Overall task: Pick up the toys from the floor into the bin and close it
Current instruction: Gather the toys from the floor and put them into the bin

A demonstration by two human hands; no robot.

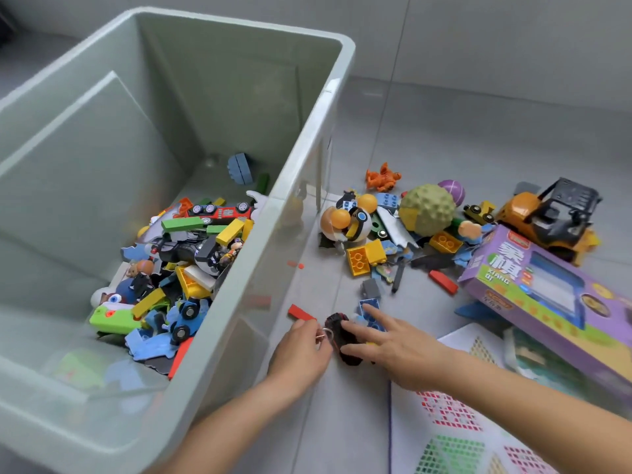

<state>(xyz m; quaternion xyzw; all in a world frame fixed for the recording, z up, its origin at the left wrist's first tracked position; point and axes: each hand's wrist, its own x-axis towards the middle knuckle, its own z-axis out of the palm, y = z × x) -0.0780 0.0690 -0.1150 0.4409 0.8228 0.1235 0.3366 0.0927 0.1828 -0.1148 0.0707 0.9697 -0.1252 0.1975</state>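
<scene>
A large pale green bin (304, 155) stands open on the left, holding several bricks, toy cars and puzzle pieces. On the grey floor beside it my left hand (301, 354) pinches a small metal ring, next to a flat red piece (301, 313). My right hand (390, 343) lies over a black and red toy car (338, 330), index finger stretched onto a blue brick (371, 309). Beyond lies a pile: yellow bricks (364, 258), a bumpy green ball (427, 208), a red block (443, 282), an orange figure (382, 176). No lid is in view.
A yellow and black toy forklift (550, 217) and a purple toy box (547, 295) lie at the right. A white sheet with coloured grid patterns (451, 429) covers the floor at the bottom right. A grey wall runs behind.
</scene>
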